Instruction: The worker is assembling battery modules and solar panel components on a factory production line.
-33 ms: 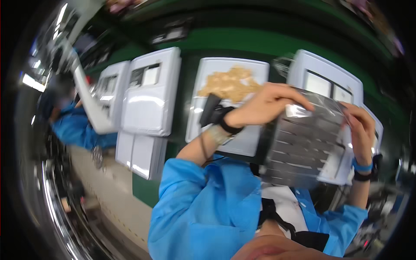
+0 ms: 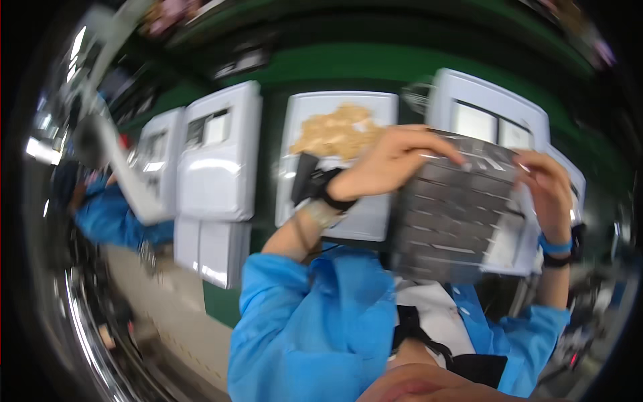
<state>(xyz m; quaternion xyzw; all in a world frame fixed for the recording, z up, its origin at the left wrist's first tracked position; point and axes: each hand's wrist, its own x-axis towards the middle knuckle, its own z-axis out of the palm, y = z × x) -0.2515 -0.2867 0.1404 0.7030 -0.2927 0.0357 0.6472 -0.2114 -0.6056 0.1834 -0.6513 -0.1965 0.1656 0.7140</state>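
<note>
Both hands hold up a dark grey plastic sheet point(image 2: 455, 208), shiny and marked off in rows of rectangular sections. My left hand point(image 2: 395, 157) grips its upper left edge with bent fingers, and my right hand point(image 2: 546, 184) pinches the upper right corner. The sheet hangs tilted in front of my chest and covers part of a white tray point(image 2: 489, 90) behind it. Left of it lies another white tray point(image 2: 365, 218), with a heap of small tan pieces point(image 2: 338, 130) whose kind is too blurred to tell. Black bands circle both wrists.
Stacks of white trays in clear wrap point(image 2: 214, 167) stand on the green bench to the left, with more white trays point(image 2: 207, 251) below them. A pale arm-like post point(image 2: 127, 171) rises nearby. A person in blue point(image 2: 120, 211) sits at far left.
The bench, trays and my hands all sit slightly further left in the picture. My grip on the sheet looks the same.
</note>
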